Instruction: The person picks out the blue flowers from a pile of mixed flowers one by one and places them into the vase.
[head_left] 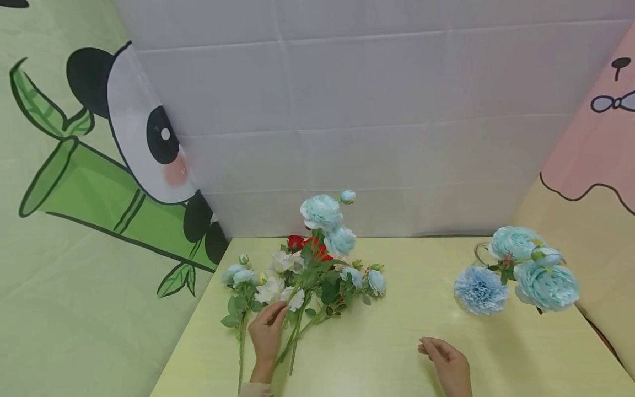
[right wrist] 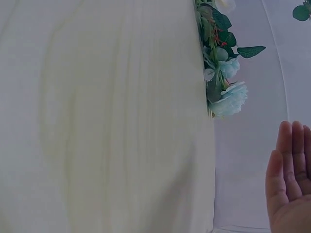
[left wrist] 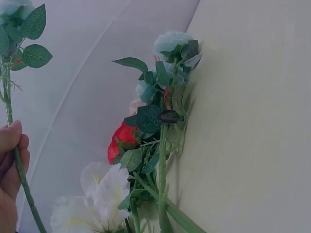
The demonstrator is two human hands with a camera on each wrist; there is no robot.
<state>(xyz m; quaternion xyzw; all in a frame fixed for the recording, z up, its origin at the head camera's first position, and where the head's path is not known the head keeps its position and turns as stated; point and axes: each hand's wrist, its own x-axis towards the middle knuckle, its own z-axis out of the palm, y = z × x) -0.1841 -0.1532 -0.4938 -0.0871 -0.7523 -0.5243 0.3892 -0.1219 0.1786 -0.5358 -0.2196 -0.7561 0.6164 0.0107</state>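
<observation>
My left hand pinches the green stem of an artificial flower between thumb and fingers. Its pale blue blooms rise above the other flowers, and green leaves grow along its upper stem. Beneath it on the table lie white flowers, red flowers and more pale blue ones, with their stems toward me. To the right, my right hand is held over the table with nothing in it, its fingers nearly straight in the right wrist view.
At the table's right side, large pale blue blooms and a round blue flower stand around a clear round rim. Another pale blue stem lies at the left of the pile. A light cloth wall rises behind the table.
</observation>
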